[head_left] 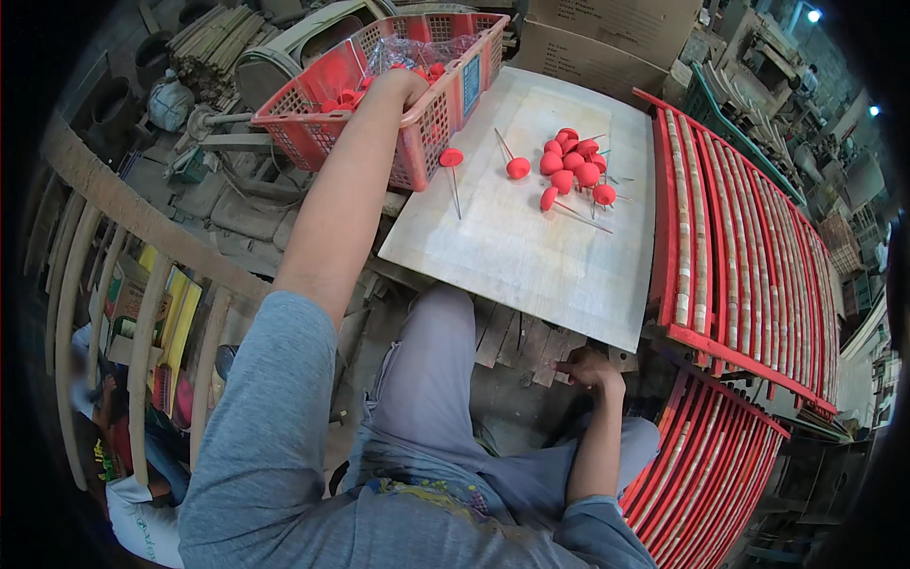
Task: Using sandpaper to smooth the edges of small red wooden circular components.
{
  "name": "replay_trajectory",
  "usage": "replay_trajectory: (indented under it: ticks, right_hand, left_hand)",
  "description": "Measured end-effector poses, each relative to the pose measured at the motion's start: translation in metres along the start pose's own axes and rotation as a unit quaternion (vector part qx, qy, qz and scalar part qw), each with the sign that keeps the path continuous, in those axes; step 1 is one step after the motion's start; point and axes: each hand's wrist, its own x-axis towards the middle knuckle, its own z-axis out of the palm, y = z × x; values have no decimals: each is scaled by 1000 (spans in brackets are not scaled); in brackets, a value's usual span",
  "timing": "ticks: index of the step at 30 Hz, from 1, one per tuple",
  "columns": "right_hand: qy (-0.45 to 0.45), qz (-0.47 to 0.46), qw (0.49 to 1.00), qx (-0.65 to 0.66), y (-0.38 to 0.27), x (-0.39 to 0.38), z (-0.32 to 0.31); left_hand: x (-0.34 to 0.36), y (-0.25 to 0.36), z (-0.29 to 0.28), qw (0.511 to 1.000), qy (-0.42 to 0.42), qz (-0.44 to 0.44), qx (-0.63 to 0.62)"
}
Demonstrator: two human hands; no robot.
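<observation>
My left arm stretches out to a red plastic basket, and my left hand dips over its near wall among red round pieces. The basket and the hand itself hide those fingers. Below the board's front edge, close to my knee, my right hand is closed with curled fingers; what they hold, if anything, is too small to make out. On the pale board lies a cluster of red dome-headed pieces on thin stems. Two more, a left one and a middle one, lie apart from it.
Red racks with rows of striped rods stand right of the board, another rack lower down. Cardboard boxes stand behind it. A wooden slatted railing runs along my left, with a person beyond it.
</observation>
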Motion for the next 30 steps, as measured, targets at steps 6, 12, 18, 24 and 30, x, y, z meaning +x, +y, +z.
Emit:
replay_trajectory:
  ticks: [6, 12, 18, 24, 30]
  right_hand:
    - [3, -1, 1000, -9, -2, -6, -6]
    - [28, -18, 999, 0, 9, -14, -5]
    - [47, -11, 999, 5, 25, -23, -4]
    - [87, -27, 996, 23, 36, -38, 1]
    - [132, -81, 987, 47, 33, -53, 6]
  left_hand:
    - [40, -29, 8, 998, 4, 23, -59]
    - [38, -36, 4, 953, 131, 26, -270]
    - [-23, -17, 14, 771, 299, 151, -541]
    - [-134, 33, 34, 589, 281, 296, -698]
    - [-218, 91, 85, 561, 168, 406, -702]
